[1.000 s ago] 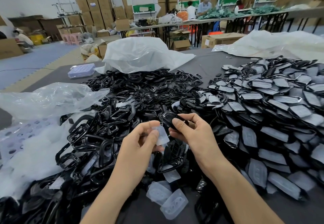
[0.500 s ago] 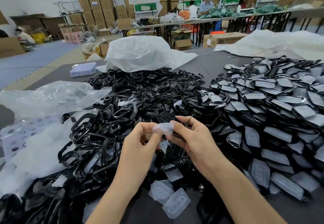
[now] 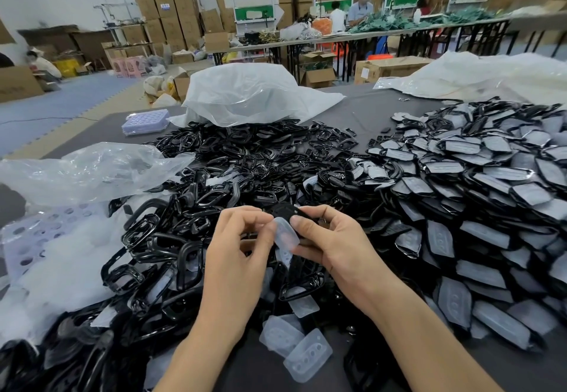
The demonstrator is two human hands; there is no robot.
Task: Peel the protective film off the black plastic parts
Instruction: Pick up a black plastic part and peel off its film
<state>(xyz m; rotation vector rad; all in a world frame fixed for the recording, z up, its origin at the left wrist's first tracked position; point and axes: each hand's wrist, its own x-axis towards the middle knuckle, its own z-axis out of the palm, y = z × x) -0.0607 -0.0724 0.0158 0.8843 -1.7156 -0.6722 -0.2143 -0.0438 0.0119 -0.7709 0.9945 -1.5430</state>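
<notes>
Two hands (image 3: 236,256), two heaps of black parts (image 3: 460,176), three crumpled plastic bags (image 3: 245,97)

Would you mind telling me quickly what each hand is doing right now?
Left hand: closed, pinching the clear film.
Right hand: closed, holding the black part, thumb against the film.

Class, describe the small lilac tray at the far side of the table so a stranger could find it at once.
Find the big white plastic bag heaped at the far end of the dark table. Just left of it, beyond the pile of black frames, lies the lilac tray. It alone sits on bare tabletop, a small pale block dotted with holes.
</notes>
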